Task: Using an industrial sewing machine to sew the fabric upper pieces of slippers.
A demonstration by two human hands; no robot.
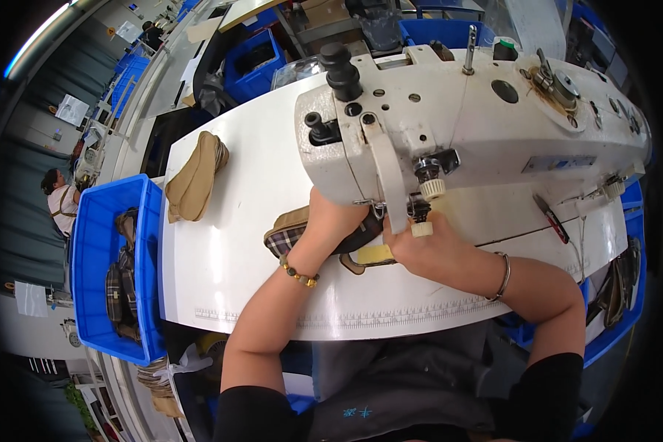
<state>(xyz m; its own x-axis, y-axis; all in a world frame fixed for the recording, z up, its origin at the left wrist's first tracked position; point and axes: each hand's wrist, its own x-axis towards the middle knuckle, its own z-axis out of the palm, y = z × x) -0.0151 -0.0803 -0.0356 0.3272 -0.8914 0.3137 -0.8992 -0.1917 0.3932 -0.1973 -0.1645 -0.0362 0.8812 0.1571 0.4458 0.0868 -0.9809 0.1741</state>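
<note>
Plaid fabric with tan trim makes up the one workpiece [291, 232] under our hands, lying on the white table [221, 258] right at the needle end of the single cream-white sewing machine [479, 125]. Our left hand [331, 221] presses flat on top of this piece, fingers tucked under the machine head, so we cannot tell how far they are spread. Our right hand [423, 247] sits just beside it, fingers curled together against a pale yellow part [374, 254] of the piece below the presser foot. We count one beaded bracelet [298, 274] on the left wrist and one thin metal bangle [502, 276] on the right.

One stack of flat tan oval pieces [195, 177] lies further left on the table, well apart from the hands. One blue plastic bin [96, 258] stands against the table's left edge with dark plaid items inside. More blue bins [254, 59] stand beyond the table. One pale rectangular label [560, 163] sits on the machine's side. Another person [60, 195] works at the far left.
</note>
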